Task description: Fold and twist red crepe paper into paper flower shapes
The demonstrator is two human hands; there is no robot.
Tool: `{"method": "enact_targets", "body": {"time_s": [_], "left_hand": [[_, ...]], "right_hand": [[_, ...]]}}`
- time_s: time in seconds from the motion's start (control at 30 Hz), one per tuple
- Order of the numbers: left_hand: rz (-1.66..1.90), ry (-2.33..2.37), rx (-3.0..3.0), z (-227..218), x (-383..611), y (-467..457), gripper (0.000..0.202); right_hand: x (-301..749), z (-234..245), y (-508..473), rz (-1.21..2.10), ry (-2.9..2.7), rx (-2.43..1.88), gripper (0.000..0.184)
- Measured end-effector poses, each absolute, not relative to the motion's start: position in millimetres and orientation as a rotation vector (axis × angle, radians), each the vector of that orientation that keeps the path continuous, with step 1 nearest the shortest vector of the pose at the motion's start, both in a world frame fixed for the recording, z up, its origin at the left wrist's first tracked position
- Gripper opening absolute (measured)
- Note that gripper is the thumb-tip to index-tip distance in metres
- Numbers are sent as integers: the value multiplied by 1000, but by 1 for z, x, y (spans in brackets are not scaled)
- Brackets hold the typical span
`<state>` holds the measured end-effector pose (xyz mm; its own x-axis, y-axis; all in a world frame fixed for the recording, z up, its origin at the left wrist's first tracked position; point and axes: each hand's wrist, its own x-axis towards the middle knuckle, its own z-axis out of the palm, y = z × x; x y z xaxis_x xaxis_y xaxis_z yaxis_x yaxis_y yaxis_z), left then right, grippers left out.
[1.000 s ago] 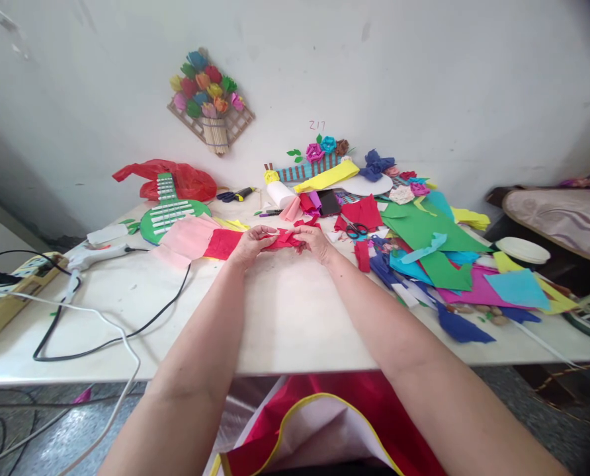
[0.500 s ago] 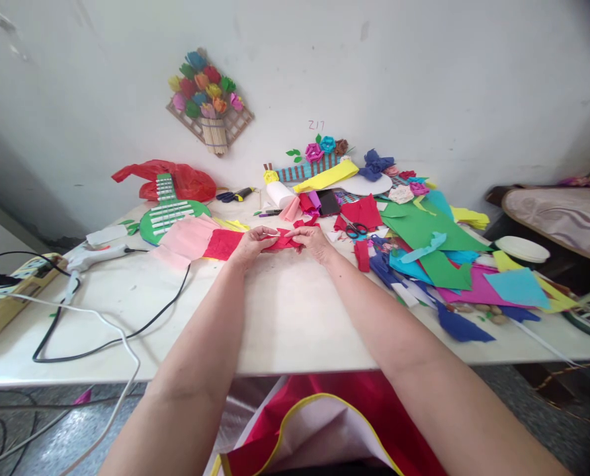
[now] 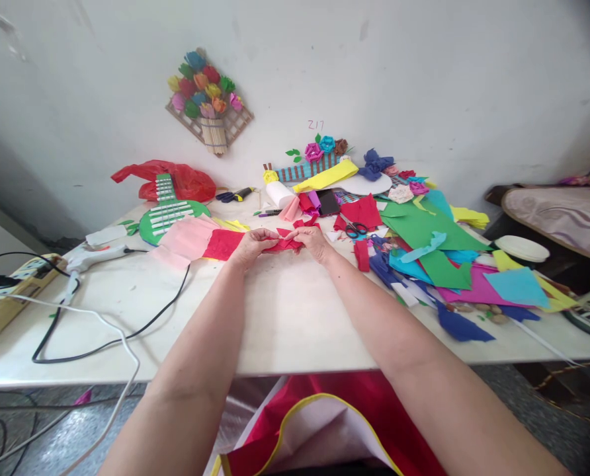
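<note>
Between my two hands is a small piece of red crepe paper [image 3: 286, 243], folded and held just above the table's middle. The fingers of my left hand [image 3: 253, 248] pinch its left end. My right hand [image 3: 312, 242] grips the right end between thumb and fingers. Left of my left hand lies a wider red sheet [image 3: 222, 243], its right edge hidden by the hand, and beside that a pale pink crepe sheet [image 3: 188, 238]. Scissors [image 3: 356, 230] with dark handles rest right of my right hand, close to red paper scraps [image 3: 366, 211].
A hot glue gun [image 3: 94, 256] with a black cord lies at left, near a power strip [image 3: 22, 277]. Behind it stands a green guitar-shaped craft [image 3: 173, 215]. A heap of coloured paper [image 3: 434, 231] covers the right side. A phone [image 3: 329, 202] lies at the back.
My fingers have shifted very slightly on the red crepe paper. Both arms and the things on the table stay where they were.
</note>
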<state>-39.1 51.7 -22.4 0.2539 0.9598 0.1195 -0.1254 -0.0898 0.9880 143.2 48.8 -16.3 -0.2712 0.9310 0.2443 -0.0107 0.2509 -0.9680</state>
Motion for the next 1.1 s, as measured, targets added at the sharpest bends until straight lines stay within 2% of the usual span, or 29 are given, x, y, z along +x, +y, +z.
{"method": "enact_targets", "body": {"time_s": [0.2,0.47,0.73,1.1], "left_hand": [[1146,903,1362,-22,-40,53,35],[1079,840,1445,-21,-36,50,45],[1077,914,1478,-19,-33,47,40],[907,987,1354,-17,-35,44,34]], "right_hand": [[146,-18,49,1322,-1474,-865,28],[142,-24,51,1165,-1601,-1067,35],[139,-27,52,959,-1694,-1136,33],[138,-27,52,1021,-1723,-1062,34]]}}
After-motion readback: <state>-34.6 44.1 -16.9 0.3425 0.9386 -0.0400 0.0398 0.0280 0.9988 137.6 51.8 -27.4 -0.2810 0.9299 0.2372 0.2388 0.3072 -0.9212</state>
